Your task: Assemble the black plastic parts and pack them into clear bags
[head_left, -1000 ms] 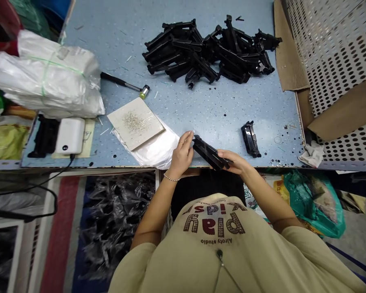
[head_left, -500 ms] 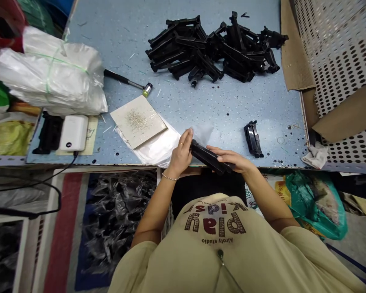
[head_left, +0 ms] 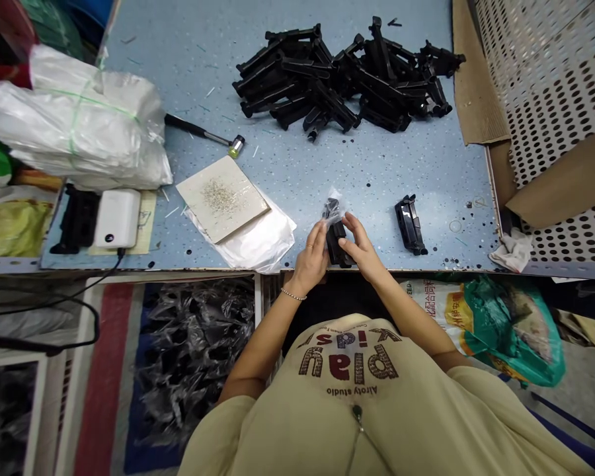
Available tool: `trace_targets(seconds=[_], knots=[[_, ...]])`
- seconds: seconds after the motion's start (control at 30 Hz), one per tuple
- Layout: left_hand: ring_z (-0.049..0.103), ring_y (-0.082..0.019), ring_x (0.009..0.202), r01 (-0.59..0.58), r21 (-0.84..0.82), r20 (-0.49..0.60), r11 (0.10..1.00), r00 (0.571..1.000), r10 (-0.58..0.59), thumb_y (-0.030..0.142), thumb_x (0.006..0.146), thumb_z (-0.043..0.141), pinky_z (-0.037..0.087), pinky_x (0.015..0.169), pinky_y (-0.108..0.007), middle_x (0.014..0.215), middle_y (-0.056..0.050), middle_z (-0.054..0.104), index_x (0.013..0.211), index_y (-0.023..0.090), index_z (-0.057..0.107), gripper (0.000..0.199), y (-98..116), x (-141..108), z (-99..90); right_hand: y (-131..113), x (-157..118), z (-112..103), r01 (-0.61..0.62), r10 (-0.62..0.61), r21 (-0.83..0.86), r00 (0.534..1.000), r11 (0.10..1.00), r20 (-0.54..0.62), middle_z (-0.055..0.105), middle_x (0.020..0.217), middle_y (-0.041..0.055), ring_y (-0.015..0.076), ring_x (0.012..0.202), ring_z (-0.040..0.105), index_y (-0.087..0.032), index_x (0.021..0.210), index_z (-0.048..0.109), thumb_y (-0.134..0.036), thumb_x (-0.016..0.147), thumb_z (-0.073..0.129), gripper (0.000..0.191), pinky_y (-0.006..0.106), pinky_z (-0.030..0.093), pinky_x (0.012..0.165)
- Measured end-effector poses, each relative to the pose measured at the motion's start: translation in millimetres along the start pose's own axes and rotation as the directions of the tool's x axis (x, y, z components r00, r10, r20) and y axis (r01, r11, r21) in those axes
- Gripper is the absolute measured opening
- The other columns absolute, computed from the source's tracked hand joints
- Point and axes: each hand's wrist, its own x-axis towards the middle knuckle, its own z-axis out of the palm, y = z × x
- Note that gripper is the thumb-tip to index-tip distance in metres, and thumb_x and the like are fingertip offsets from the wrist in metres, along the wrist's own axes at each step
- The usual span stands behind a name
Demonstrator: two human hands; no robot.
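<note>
On my feed, the left hand (head_left: 314, 256) is clamped on the part (head_left: 338, 243) at its nine o'clock side, fingers together. The right hand (head_left: 363, 250) has thumb and forefinger spread apart, the thumb touching the part from three o'clock; I can't tell how firmly it grips. The part is at the table's (head_left: 297, 168) near edge, a clear bag (head_left: 333, 206) over its far end.

Half a second ago I had the part slanting toward four o'clock, right hand at its near end; now it points roughly twelve, and that hand has come up alongside.

From the hands I count one loose part (head_left: 410, 225) at three o'clock, one hammer (head_left: 203, 133) and one board (head_left: 222, 198) around ten, one white box (head_left: 118, 219) at nine, and one pile (head_left: 327, 82) at twelve, too tangled to count.
</note>
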Motion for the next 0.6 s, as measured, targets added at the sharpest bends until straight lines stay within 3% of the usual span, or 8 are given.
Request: trace_targets(seconds=[0.1, 0.2, 0.27, 0.37, 0.47, 0.53, 0.6], knots=[[0.029, -0.036, 0.161, 0.038, -0.061, -0.022, 0.997, 0.999, -0.039, 0.02, 0.105, 0.043, 0.057, 0.111, -0.049, 0.175, -0.019, 0.019, 0.169, 0.031, -0.006, 0.082, -10, 2, 5.9, -2, -3, 0, -0.068, 0.062, 0.124, 0.997, 0.99, 0.055, 0.026, 0.175, 0.0043, 0.0293, 0.163, 0.024, -0.037, 0.164, 0.028, -0.057, 0.085, 0.076, 0.095, 0.056, 0.032, 0.129], [0.028, -0.037, 0.161, 0.043, -0.107, -0.088, 0.993, 0.995, -0.052, 0.027, 0.106, 0.048, 0.052, 0.116, -0.053, 0.176, -0.02, 0.013, 0.168, 0.033, -0.01, 0.086, -12, 8, 9.4, -1, -1, -3, -0.173, 0.135, 0.304, 0.981, 0.937, 0.141, 0.033, 0.173, 0.0044, 0.0321, 0.148, 0.05, -0.043, 0.167, 0.016, -0.061, 0.086, 0.072, 0.1, 0.059, 0.053, 0.112], [0.03, -0.036, 0.16, -0.012, -0.117, -0.102, 0.993, 0.995, -0.001, 0.028, 0.107, 0.047, 0.056, 0.112, -0.049, 0.176, -0.02, 0.014, 0.168, 0.033, -0.011, 0.084, -5, 9, 10.8, 0, 4, -7, -0.162, 0.129, 0.332, 0.985, 0.929, 0.118, 0.037, 0.171, 0.0035, 0.0314, 0.139, 0.059, -0.045, 0.167, 0.009, -0.064, 0.087, 0.069, 0.102, 0.059, 0.058, 0.105], [0.036, -0.033, 0.158, -0.115, -0.097, -0.084, 0.989, 0.991, 0.107, 0.02, 0.106, 0.043, 0.06, 0.106, -0.041, 0.173, -0.018, 0.024, 0.169, 0.031, -0.007, 0.081, 12, 5, 10.8, 3, 13, -12, -0.099, 0.1, 0.183, 0.995, 0.978, 0.003, 0.036, 0.171, 0.004, 0.0306, 0.146, 0.052, -0.044, 0.168, 0.011, -0.067, 0.088, 0.067, 0.1, 0.059, 0.05, 0.114], [0.053, -0.029, 0.145, -0.117, -0.098, -0.081, 0.988, 0.991, 0.109, 0.014, 0.104, 0.045, 0.061, 0.104, -0.039, 0.17, -0.019, 0.029, 0.169, 0.031, -0.006, 0.084, 22, -2, 4.9, 8, 19, -16, -0.022, 0.013, -0.105, 0.996, 0.994, -0.088, 0.037, 0.17, 0.0089, 0.033, 0.158, 0.034, -0.032, 0.164, 0.033, -0.068, 0.088, 0.066, 0.09, 0.058, 0.037, 0.125], [0.064, -0.027, 0.13, -0.066, -0.113, -0.097, 0.991, 0.994, 0.055, 0.022, 0.101, 0.059, 0.062, 0.101, -0.043, 0.172, -0.022, 0.019, 0.169, 0.033, -0.008, 0.096, 20, -4, -0.9, 11, 19, -15, 0.026, -0.056, -0.254, 0.992, 0.967, -0.111, 0.042, 0.166, 0.0141, 0.035, 0.157, 0.034, -0.025, 0.158, 0.045, -0.069, 0.089, 0.064, 0.084, 0.057, 0.037, 0.125], [0.067, -0.029, 0.124, 0.013, -0.124, -0.075, 0.992, 0.997, -0.022, 0.034, 0.091, 0.077, 0.062, 0.102, -0.05, 0.175, -0.023, -0.002, 0.169, 0.035, -0.005, 0.113, 11, 0, -4.8, 12, 15, -10, 0.056, -0.099, -0.334, 0.989, 0.941, -0.113, 0.048, 0.16, 0.0181, 0.0354, 0.153, 0.042, -0.02, 0.153, 0.051, -0.07, 0.093, 0.059, 0.079, 0.057, 0.042, 0.122]])
